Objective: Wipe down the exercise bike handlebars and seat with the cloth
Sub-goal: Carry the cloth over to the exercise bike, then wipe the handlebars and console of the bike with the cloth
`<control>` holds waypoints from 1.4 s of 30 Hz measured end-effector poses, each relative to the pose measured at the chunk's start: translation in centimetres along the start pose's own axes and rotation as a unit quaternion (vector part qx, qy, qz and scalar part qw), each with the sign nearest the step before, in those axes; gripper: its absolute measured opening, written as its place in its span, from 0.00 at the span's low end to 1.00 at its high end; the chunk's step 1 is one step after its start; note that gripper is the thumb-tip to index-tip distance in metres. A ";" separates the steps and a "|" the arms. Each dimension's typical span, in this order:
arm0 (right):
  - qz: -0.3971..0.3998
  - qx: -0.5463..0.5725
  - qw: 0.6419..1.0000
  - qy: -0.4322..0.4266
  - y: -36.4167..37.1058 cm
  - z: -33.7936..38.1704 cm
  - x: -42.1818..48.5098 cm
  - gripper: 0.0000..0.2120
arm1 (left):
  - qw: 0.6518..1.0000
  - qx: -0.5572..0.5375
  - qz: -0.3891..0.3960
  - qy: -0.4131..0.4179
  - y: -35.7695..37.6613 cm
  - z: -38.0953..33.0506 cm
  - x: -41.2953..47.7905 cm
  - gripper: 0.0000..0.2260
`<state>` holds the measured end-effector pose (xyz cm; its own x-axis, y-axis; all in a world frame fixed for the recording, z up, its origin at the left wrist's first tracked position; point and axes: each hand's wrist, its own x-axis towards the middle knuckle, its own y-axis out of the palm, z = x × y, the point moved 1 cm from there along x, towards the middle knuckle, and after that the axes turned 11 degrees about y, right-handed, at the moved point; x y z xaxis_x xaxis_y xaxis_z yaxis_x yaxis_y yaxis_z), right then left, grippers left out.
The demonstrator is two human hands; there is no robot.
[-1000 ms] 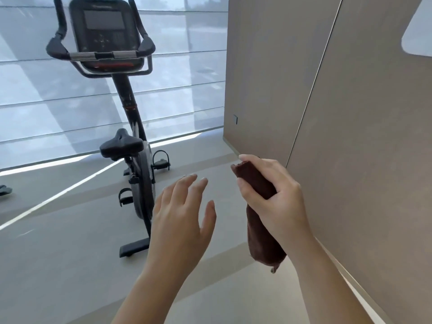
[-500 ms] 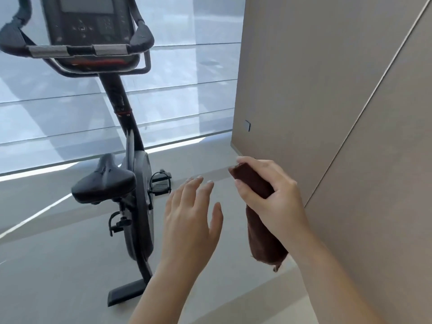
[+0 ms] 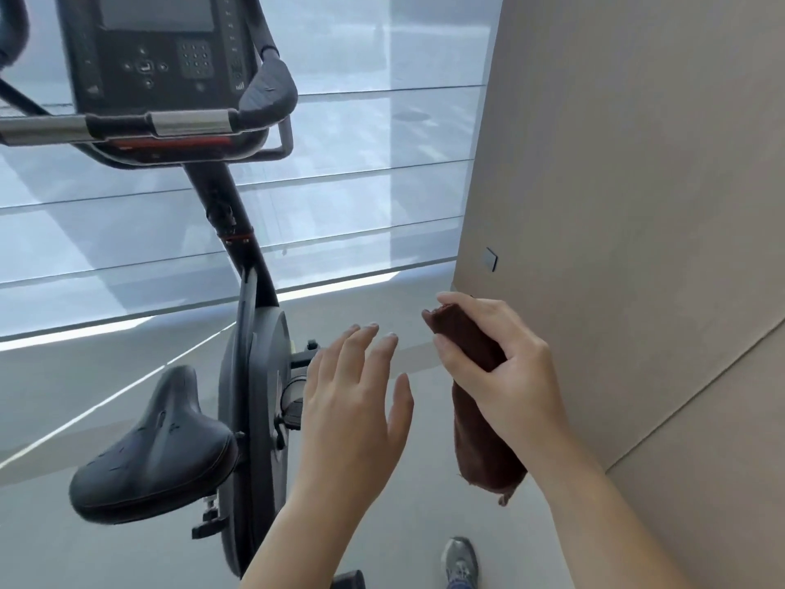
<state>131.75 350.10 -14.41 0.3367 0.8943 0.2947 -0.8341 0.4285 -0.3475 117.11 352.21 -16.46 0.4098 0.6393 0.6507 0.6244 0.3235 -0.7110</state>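
Observation:
A black exercise bike fills the left half of the head view. Its handlebars [image 3: 267, 93] with silver grip sensors cross the top left below the console [image 3: 153, 53]. The black padded seat [image 3: 157, 452] sits at the lower left. My right hand [image 3: 501, 367] is shut on a rolled dark brown cloth [image 3: 484, 452], held upright to the right of the bike. Between the bike and the cloth my left hand [image 3: 352, 401] hovers, fingers spread, holding nothing. Neither hand touches the bike.
A beige panelled wall [image 3: 637, 206] runs close along the right. A window with a grey blind [image 3: 361, 184] stands behind the bike. The floor is pale grey. My shoe [image 3: 461, 561] shows at the bottom, near the bike's base.
I have walked closer: the bike has grown and shifted left and down in view. Both hands keep the same pose, the cloth still in the right hand.

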 end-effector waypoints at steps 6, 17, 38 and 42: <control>0.018 0.020 0.999 -0.036 0.8 -3.6 12.3 0.15 | 0.999 0.036 -0.015 0.003 6.5 4.2 9.6 0.15; 0.084 0.051 0.990 -0.105 2.4 -5.5 33.9 0.15 | 0.989 0.112 -0.082 -0.046 13.7 11.0 26.2 0.15; 0.100 0.060 0.970 -0.215 21.2 1.5 51.0 0.17 | 0.967 0.218 -0.124 -0.054 7.1 33.1 33.8 0.16; 0.068 0.003 0.956 -0.286 24.4 5.1 54.9 0.17 | 0.964 0.240 -0.109 -0.030 5.5 36.6 33.9 0.17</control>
<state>127.65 408.98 -2.13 -0.0672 0.7246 0.6859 -0.8563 0.3109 -0.4124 110.11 401.21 -8.06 0.2544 0.5545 0.7924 0.3064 0.7309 -0.6098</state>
